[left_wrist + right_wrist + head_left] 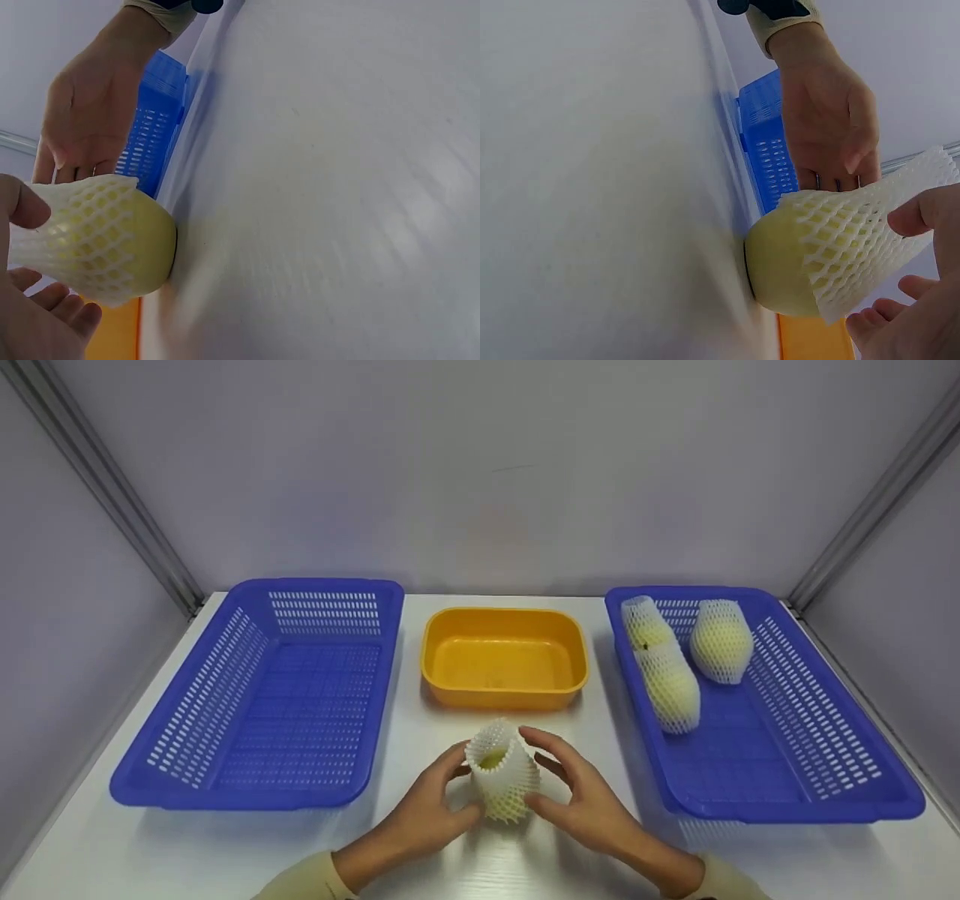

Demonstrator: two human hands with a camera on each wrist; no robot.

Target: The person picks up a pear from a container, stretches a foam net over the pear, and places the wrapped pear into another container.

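A pale yellow fruit (156,244) stands on the white table, its bare lower part showing in both wrist views. Over its upper part sits a white foam net (506,784), whose open top rises above the fruit. My left hand (429,808) is at the left side of the net, thumb and fingers spread around it. On the other side is my right hand (592,804), with its thumb close to the net and its forefinger near the net's rim. Neither hand visibly grips the fruit; light contact with the net cannot be told.
Behind the fruit stands an orange tub (506,697). A blue basket (244,797) is at the left, with nothing seen inside. The blue basket (795,811) at the right holds several netted fruits (722,641). Grey walls (480,495) enclose the table.
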